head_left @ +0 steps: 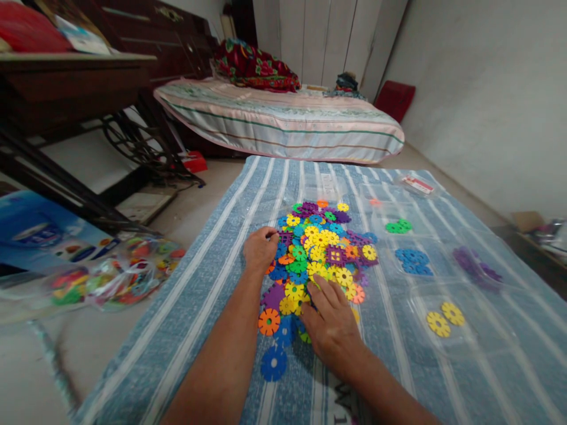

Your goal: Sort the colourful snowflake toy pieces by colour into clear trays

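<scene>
Head view: disc pile under both hands' fingers.

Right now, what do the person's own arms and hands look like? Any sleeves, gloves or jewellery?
Both forearms are bare as far as the view shows: no sleeve reaches into the picture. The left hand and the right hand wear no gloves, and no ring, watch or bracelet shows on the fingers or wrists. No markings can be seen on them.

A striped mattress lies past the blue cloth's far edge, a red floral bundle on it. A bag of coloured pieces sits beyond the cloth's left edge, under a dark wooden table.
</scene>
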`<state>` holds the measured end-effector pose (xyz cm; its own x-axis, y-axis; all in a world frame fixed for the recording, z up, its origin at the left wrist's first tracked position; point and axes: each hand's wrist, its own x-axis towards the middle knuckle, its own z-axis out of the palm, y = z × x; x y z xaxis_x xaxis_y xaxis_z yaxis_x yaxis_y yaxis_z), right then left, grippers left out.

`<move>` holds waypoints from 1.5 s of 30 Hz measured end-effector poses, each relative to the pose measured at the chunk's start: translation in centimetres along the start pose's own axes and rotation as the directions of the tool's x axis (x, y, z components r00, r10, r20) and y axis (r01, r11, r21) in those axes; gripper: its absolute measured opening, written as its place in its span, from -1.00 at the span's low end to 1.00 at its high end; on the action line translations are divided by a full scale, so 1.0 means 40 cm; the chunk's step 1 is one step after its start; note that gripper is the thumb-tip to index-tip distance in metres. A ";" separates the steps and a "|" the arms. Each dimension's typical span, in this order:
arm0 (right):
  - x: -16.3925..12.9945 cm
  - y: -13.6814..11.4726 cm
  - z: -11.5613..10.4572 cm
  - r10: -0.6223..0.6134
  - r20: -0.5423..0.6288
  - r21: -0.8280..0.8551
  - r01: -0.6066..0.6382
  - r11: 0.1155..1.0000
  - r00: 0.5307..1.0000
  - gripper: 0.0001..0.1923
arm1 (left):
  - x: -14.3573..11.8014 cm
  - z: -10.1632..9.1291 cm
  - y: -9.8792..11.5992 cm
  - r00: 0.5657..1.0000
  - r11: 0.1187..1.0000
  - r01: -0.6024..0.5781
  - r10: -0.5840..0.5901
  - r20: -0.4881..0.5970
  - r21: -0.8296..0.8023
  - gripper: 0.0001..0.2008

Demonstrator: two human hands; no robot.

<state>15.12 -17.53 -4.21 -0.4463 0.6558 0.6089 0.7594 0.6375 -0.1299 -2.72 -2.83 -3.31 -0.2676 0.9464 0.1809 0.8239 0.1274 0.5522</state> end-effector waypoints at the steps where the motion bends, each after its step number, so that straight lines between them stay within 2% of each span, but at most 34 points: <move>1: 0.000 0.001 -0.002 -0.005 -0.010 0.008 0.005 1.000 1.000 -0.85 | 0.000 0.000 0.000 1.000 1.000 -0.002 0.002 0.001 0.000 -0.77; 5: 0.014 -0.002 -0.007 0.014 -0.026 0.039 -0.013 0.999 1.000 -0.85 | 0.001 0.000 0.001 1.000 1.000 -0.003 0.003 0.002 0.001 -0.78; 8: 0.024 -0.011 -0.002 0.036 0.011 0.023 -0.036 0.999 0.999 -0.73 | 0.001 0.000 0.001 1.000 1.000 -0.008 0.008 -0.001 0.000 -0.78; 11: 0.021 -0.016 0.012 0.047 0.013 0.000 -0.047 0.999 0.999 -0.79 | 0.001 0.000 0.000 1.000 1.000 -0.010 0.010 -0.002 -0.001 -0.78; 16: 0.002 -0.005 0.019 0.017 -0.066 0.027 -0.015 1.000 0.998 -0.84 | 0.001 0.000 0.000 1.000 1.000 0.002 -0.002 -0.004 -0.002 -0.78; 23: -0.003 0.010 -0.012 0.023 -0.141 0.065 -0.014 0.998 0.990 -0.86 | 0.001 0.000 0.001 1.000 1.000 0.006 -0.006 -0.003 -0.002 -0.78; 31: 0.002 0.034 -0.062 0.156 -0.213 0.284 -0.091 0.954 0.964 -0.85 | 0.005 -0.004 0.004 1.000 1.000 0.012 -0.012 -0.001 0.001 -0.77; 34: -0.003 0.043 -0.093 0.196 -0.207 0.300 -0.128 0.945 0.959 -0.85 | 0.005 -0.006 0.007 1.000 1.000 0.011 -0.011 0.005 -0.006 -0.77; 39: -0.029 0.086 -0.176 0.213 -0.201 0.172 -0.179 0.969 0.956 -0.84 | 0.010 -0.009 0.009 1.000 1.000 0.018 -0.018 0.008 -0.012 -0.76; 42: -0.063 0.148 -0.247 0.198 -0.258 -0.031 -0.213 0.976 0.946 -0.86 | 0.015 -0.007 0.007 1.000 1.000 0.023 -0.023 0.014 -0.006 -0.75; 45: -0.102 0.208 -0.318 0.166 -0.307 -0.291 -0.259 0.921 0.937 -0.91 | 0.015 -0.004 0.005 0.999 1.000 0.031 -0.031 0.015 0.000 -0.74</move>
<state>29.29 -20.06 2.16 -0.1464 0.5959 0.7896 0.9527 0.2997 -0.0495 -2.80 -2.28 -2.95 -0.2849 0.9465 0.1514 0.8152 0.1561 0.5577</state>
